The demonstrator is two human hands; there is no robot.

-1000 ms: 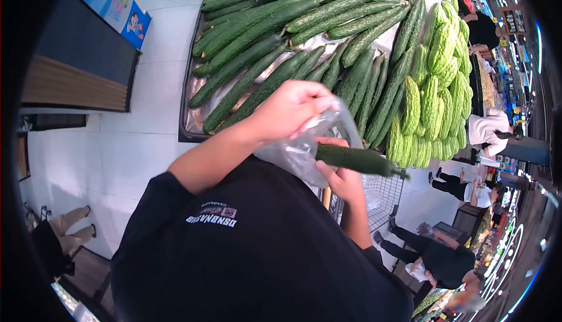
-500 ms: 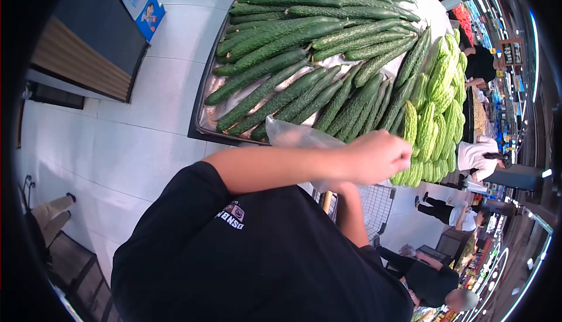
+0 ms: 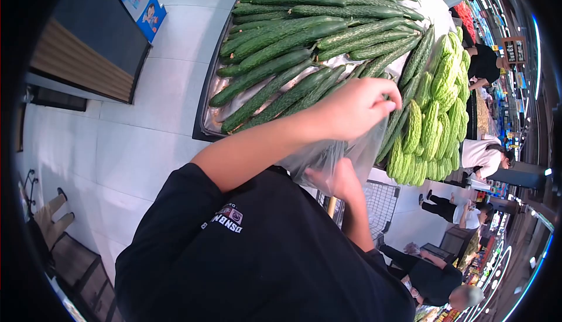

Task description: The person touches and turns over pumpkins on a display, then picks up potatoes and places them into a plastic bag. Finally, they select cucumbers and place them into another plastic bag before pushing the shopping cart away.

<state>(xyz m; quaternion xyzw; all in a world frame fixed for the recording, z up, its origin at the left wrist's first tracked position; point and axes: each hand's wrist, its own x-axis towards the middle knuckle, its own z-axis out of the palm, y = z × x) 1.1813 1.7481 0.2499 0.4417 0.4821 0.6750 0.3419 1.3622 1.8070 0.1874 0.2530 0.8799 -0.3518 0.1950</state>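
Observation:
A clear plastic bag [image 3: 370, 146] is stretched between my hands, in front of the vegetable display. My left hand [image 3: 360, 108] is raised at the bag's upper edge with its fingers curled in a pinch on the film. Lower down, my right hand [image 3: 342, 181] is closed on the bag, its fingers partly veiled by the film. I cannot make out anything inside the bag. Just beyond my left hand lie rows of dark green cucumbers [image 3: 281, 59]. Pale green bitter melons [image 3: 433, 132] are piled to the right of the bag.
A wire shopping cart [image 3: 380, 202] stands below my right hand. The display's black rim [image 3: 205, 105] borders a tiled floor [image 3: 170, 82]. A dark cabinet [image 3: 88, 35] is at the upper left. Several people stand to the right, one in a dark shirt [image 3: 433, 281] nearby.
My left hand has moved up and slightly left, drawing the bag's film upward. My right hand, mostly hidden before, now shows beneath it at the bag.

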